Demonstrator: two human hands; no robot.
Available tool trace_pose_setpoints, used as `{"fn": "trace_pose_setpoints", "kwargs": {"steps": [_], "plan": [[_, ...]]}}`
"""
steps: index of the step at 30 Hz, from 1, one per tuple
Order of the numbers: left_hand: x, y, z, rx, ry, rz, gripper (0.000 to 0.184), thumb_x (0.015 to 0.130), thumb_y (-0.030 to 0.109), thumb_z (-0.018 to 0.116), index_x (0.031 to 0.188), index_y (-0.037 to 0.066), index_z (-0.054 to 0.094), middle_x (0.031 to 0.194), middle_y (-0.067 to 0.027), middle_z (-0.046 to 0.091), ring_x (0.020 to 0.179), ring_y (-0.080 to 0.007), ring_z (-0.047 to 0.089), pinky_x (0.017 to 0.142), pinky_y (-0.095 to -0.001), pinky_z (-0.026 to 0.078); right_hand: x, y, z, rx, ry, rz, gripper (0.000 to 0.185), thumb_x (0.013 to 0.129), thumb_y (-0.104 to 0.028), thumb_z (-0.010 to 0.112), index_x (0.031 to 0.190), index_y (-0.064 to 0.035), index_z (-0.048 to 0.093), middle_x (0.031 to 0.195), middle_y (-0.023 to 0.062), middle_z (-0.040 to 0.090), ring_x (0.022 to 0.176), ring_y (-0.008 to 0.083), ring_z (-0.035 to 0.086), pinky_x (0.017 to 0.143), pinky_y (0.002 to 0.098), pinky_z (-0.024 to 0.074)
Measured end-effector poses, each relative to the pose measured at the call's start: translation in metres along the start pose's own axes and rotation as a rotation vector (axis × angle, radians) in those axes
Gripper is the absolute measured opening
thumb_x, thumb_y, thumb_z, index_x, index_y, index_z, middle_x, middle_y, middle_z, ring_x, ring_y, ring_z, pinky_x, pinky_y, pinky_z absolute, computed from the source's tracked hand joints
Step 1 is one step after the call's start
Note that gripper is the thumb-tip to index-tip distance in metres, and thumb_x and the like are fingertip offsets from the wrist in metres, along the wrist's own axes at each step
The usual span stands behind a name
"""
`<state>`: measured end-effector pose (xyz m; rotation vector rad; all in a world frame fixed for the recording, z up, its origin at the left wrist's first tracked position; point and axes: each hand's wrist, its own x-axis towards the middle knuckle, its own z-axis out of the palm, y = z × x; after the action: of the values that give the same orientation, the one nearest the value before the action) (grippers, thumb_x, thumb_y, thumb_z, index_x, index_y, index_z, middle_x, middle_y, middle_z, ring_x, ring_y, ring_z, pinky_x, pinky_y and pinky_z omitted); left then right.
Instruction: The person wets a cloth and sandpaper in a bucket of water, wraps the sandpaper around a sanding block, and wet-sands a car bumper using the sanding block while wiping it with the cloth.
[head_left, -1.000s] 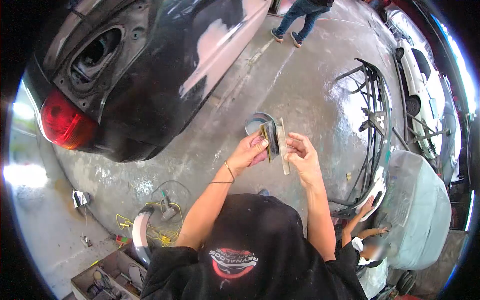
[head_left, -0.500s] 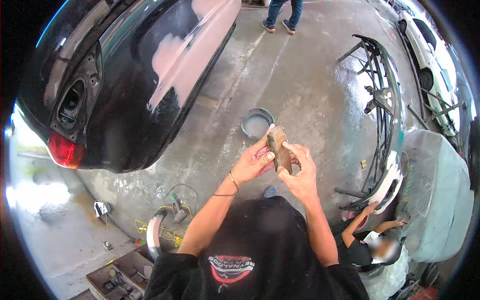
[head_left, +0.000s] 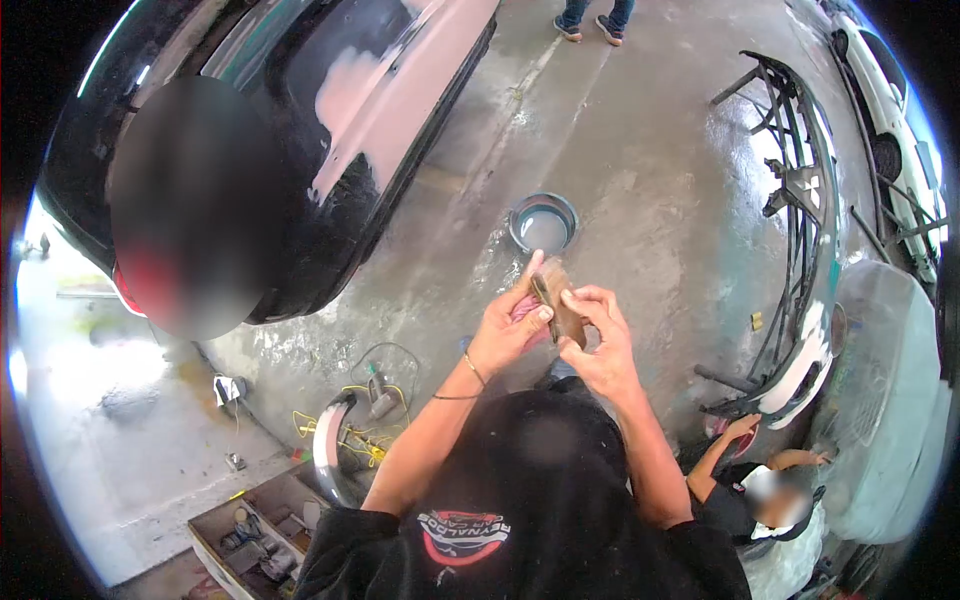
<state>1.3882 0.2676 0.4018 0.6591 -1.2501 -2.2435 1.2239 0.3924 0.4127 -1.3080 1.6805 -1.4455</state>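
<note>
Both hands hold a brown block [head_left: 563,308], which looks like a sanding block, in front of my chest. Closed around its left side is my left hand [head_left: 508,332], with a crumpled pink cloth [head_left: 526,311] pressed in the same grip. My right hand [head_left: 604,345] pinches the block from the right, thumb low and fingers along its upper edge. Beyond the hands, a round bucket [head_left: 571,226] of cloudy water stands on the floor. A dark car [head_left: 345,240] with patches of pink filler or primer is at upper left.
A bumper [head_left: 822,260] rests on a stand at right, where a crouching co-worker [head_left: 735,490] touches its lower end. Another person's legs [head_left: 592,18] stand at the top. A power tool [head_left: 380,398], yellow cord [head_left: 362,448] and compartmented box [head_left: 222,530] lie lower left. The floor [head_left: 640,150] looks wet.
The view has shifted, so the car, bucket and bumper sit differently in the picture. Both hands keep hold of the block, which is tilted slightly differently.
</note>
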Motion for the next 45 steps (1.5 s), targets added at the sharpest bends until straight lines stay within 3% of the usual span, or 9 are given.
{"fn": "trace_pose_setpoints", "kwargs": {"steps": [5, 12, 16, 19, 26, 30, 36, 39, 45], "plan": [[-0.032, 0.006, -0.043, 0.112, 0.227, -0.024, 0.096, 0.102, 0.003, 0.074, 0.179, 0.018, 0.017, 0.145, -0.0109, 0.067, 0.122, -0.0150, 0.066, 0.103, -0.0316, 0.057, 0.005, 0.012, 0.068, 0.195, -0.066, 0.142, 0.050, 0.091, -0.023, 0.090, 0.132, -0.0059, 0.068, 0.147, 0.0136, 0.056, 0.139, 0.0283, 0.057, 0.112, 0.0445, 0.0482], [-0.044, 0.063, -0.121, 0.497, 0.265, -0.113, 0.111, 0.096, 0.004, 0.083, 0.179, 0.020, 0.011, 0.127, -0.0140, 0.074, 0.111, -0.0155, 0.070, 0.099, -0.0326, 0.058, 0.059, 0.003, 0.165, 0.609, -0.070, 0.569, 0.042, 0.093, -0.012, 0.087, 0.124, -0.0066, 0.059, 0.129, 0.0089, 0.064, 0.124, 0.0200, 0.063, 0.106, 0.0410, 0.0541], [-0.039, 0.108, -0.178, 0.576, 0.148, -0.110, 0.117, 0.095, 0.006, 0.085, 0.179, 0.020, 0.005, 0.127, -0.0146, 0.075, 0.108, -0.0144, 0.070, 0.097, -0.0312, 0.057, 0.087, -0.004, 0.214, 0.593, -0.048, 0.375, 0.044, 0.092, -0.015, 0.090, 0.124, -0.0036, 0.062, 0.120, 0.0079, 0.069, 0.115, 0.0158, 0.066, 0.098, 0.0369, 0.0564], [-0.021, 0.155, -0.216, 0.725, 0.085, -0.182, 0.115, 0.095, 0.006, 0.084, 0.179, 0.018, 0.007, 0.113, -0.0032, 0.074, 0.094, -0.0075, 0.063, 0.087, -0.0271, 0.056, 0.119, -0.008, 0.248, 0.688, -0.041, 0.397, 0.044, 0.092, -0.015, 0.089, 0.125, -0.0033, 0.063, 0.120, 0.0074, 0.070, 0.115, 0.0154, 0.066, 0.099, 0.0356, 0.0552], [0.025, 0.194, -0.243, -0.320, 0.444, -0.161, 0.087, 0.103, 0.014, 0.076, 0.175, 0.022, 0.029, 0.120, -0.0065, 0.068, 0.091, -0.0171, 0.066, 0.071, -0.0265, 0.056, 0.251, 0.010, 0.290, 0.867, 0.291, 0.528, 0.036, 0.097, -0.017, 0.084, 0.126, -0.0062, 0.066, 0.121, 0.0036, 0.070, 0.114, 0.0133, 0.065, 0.100, 0.0338, 0.0516], [0.070, 0.223, -0.250, -0.109, 0.516, -0.065, 0.059, 0.103, 0.012, 0.074, 0.156, 0.020, 0.050, 0.121, -0.0105, 0.066, 0.090, -0.0190, 0.064, 0.064, -0.0248, 0.053, 0.365, 0.052, 0.336, 0.896, 0.580, 0.462, 0.041, 0.099, -0.023, 0.084, 0.130, -0.0042, 0.064, 0.117, 0.0067, 0.072, 0.112, 0.0131, 0.064, 0.098, 0.0335, 0.0516], [0.195, 0.295, -0.234, 0.128, 0.617, 0.029, 0.027, 0.106, 0.028, 0.075, 0.124, 0.014, 0.062, 0.080, 0.0030, 0.059, 0.055, -0.0046, 0.047, 0.044, -0.0213, 0.036, 0.451, 0.069, 0.423, 0.652, 0.834, 0.317, 0.041, 0.102, -0.024, 0.079, 0.129, 0.0021, 0.061, 0.120, 0.0170, 0.068, 0.117, 0.0298, 0.064, 0.107, 0.0429, 0.0489], [0.257, 0.321, -0.219, 0.285, 0.742, 0.042, 0.032, 0.105, 0.044, 0.073, 0.094, 0.019, 0.058, 0.064, 0.0087, 0.048, 0.046, -0.0047, 0.039, 0.042, -0.0228, 0.031, 0.424, 0.050, 0.436, 0.492, 0.785, 0.374, 0.037, 0.103, -0.021, 0.076, 0.126, 0.0031, 0.061, 0.116, 0.0173, 0.064, 0.116, 0.0330, 0.061, 0.106, 0.0442, 0.0474], [0.358, 0.374, -0.237, 0.294, 0.545, 0.139, 0.033, 0.103, 0.038, 0.066, 0.078, 0.021, 0.054, 0.061, 0.0078, 0.044, 0.044, -0.0066, 0.037, 0.038, -0.0254, 0.024, 0.583, 0.124, 0.352, 0.482, 0.729, 0.349, 0.038, 0.105, -0.033, 0.070, 0.121, 0.0017, 0.066, 0.117, 0.0209, 0.064, 0.116, 0.0354, 0.060, 0.103, 0.0462, 0.0470]]}}
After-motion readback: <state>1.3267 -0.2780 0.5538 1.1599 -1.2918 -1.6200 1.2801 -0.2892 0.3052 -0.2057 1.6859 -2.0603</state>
